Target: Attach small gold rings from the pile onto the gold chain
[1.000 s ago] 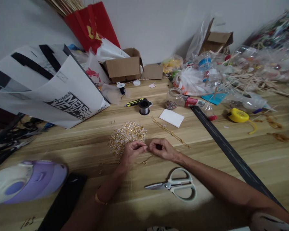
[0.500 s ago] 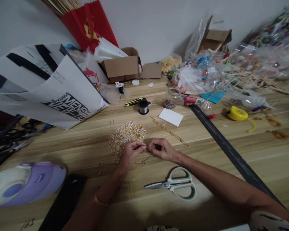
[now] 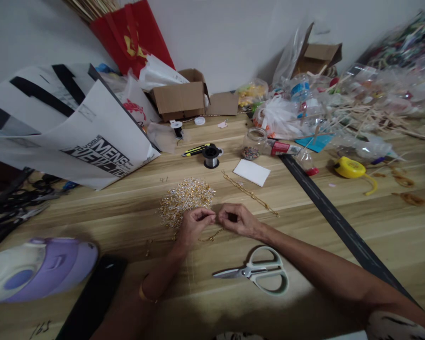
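Note:
My left hand (image 3: 195, 224) is closed in a pinch at the lower right edge of a pile of small gold and silver wire pieces (image 3: 184, 196). Facing it, fingertips almost meeting, my right hand (image 3: 238, 219) also pinches. Whatever the fingertips hold is too small to name. A thin gold chain (image 3: 212, 237) hangs or lies just below the two hands. Another gold chain (image 3: 250, 192) lies beyond my right hand. Scissors (image 3: 250, 271) with pale green handles rest slightly open in front of my hands.
A wire spool (image 3: 210, 157), a cutter (image 3: 195, 150), a bead jar (image 3: 252, 145) and a white pad (image 3: 251, 172) stand beyond the pile. At right are a black strip (image 3: 326, 212) and yellow tape measure (image 3: 349, 167); at left, a large paper bag (image 3: 102, 141) and purple-white device (image 3: 53, 269).

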`<move>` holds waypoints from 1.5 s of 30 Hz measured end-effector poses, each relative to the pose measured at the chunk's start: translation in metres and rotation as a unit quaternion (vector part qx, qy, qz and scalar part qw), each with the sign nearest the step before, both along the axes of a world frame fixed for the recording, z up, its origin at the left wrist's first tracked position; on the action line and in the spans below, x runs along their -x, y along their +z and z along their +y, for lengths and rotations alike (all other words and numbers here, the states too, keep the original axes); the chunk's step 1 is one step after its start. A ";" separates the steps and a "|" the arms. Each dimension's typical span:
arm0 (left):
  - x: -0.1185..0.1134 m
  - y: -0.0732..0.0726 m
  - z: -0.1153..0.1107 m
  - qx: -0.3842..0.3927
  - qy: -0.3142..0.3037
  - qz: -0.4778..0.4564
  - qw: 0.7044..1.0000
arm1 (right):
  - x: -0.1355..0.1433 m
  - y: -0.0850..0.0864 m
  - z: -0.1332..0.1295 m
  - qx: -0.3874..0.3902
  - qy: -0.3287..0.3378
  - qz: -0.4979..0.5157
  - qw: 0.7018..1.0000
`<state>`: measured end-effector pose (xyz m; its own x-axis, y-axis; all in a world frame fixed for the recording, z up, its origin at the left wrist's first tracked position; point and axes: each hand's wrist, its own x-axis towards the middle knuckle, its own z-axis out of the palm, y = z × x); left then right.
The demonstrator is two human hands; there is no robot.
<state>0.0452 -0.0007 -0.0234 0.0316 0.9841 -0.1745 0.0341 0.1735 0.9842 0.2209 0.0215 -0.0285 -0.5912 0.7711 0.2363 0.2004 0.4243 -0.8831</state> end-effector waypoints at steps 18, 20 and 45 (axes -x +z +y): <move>0.001 -0.003 -0.002 -0.019 -0.009 0.019 1.000 | 0.001 -0.001 0.000 0.002 -0.003 -0.006 1.000; 0.001 -0.004 -0.002 -0.027 -0.013 0.021 0.999 | 0.001 -0.001 0.000 0.003 -0.004 -0.006 1.000; 0.000 -0.001 0.000 -0.040 -0.037 0.031 0.998 | 0.001 -0.004 0.000 -0.002 -0.005 -0.035 0.999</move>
